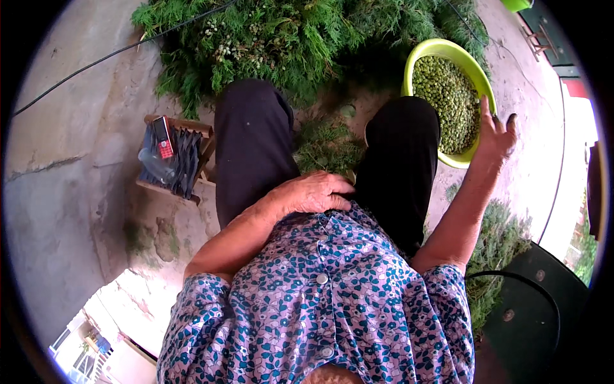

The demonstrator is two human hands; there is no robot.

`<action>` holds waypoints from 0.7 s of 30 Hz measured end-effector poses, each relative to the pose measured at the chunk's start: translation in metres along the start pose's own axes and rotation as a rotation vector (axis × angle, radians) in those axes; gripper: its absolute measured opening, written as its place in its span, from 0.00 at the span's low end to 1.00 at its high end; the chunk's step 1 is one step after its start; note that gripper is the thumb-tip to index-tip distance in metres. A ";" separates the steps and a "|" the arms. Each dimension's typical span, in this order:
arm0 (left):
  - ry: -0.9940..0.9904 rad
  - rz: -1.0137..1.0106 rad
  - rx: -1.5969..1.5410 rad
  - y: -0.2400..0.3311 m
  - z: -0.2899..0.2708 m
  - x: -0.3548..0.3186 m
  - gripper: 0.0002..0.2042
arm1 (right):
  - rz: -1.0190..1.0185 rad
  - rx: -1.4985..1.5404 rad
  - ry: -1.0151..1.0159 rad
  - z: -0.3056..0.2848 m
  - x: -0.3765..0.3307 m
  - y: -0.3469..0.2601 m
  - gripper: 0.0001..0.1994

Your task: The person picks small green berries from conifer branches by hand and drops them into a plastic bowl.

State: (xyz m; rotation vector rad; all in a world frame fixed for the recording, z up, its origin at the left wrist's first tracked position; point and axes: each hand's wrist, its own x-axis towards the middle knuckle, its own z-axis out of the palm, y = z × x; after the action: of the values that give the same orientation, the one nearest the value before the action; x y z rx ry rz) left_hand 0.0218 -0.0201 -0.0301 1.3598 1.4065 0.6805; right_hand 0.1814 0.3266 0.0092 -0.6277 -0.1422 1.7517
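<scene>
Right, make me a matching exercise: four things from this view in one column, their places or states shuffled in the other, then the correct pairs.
Column one
1. Red and black keypad phone
2. Round lime-green plastic tub
3. Bare left hand
4. Bare right hand

Column two
A. At the tub's right-hand rim
B. On the wooden-framed folding stool with dark strips
C. At the lower front of the blue-and-white floral shirt
D. Holding many small round green pieces

Pairs: 1-B, 2-D, 3-C, 4-A
</scene>
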 end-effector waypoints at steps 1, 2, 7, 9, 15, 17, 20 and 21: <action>-0.033 0.001 0.024 -0.001 0.001 -0.002 0.20 | 0.001 0.014 0.034 0.003 -0.002 -0.006 0.34; -0.066 0.003 0.048 -0.001 0.001 -0.005 0.19 | -0.064 -0.023 0.089 0.007 -0.004 -0.009 0.33; -0.171 -0.022 0.077 0.006 -0.003 -0.014 0.17 | -0.325 -0.331 -0.018 0.008 -0.011 0.002 0.17; -0.162 -0.046 0.093 0.011 -0.005 -0.017 0.16 | -0.220 -0.221 -0.042 0.010 -0.010 0.009 0.14; -0.136 -0.067 0.176 0.023 -0.009 -0.030 0.15 | -0.028 -0.454 -0.276 0.030 -0.059 0.047 0.09; -0.101 -0.053 0.148 0.015 -0.003 -0.034 0.11 | 0.034 -0.555 -0.357 0.035 -0.074 0.057 0.11; -0.098 -0.172 0.232 0.012 0.000 -0.044 0.08 | 0.061 -0.635 -0.419 0.041 -0.104 0.073 0.10; -0.081 -0.169 0.225 0.010 0.002 -0.041 0.08 | 0.042 -0.633 -0.451 0.043 -0.110 0.074 0.08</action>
State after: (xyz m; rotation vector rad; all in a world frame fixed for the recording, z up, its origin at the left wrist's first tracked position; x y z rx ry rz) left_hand 0.0211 -0.0578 -0.0103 1.4054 1.5464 0.3604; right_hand 0.1127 0.2130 0.0514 -0.6691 -1.0314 1.8653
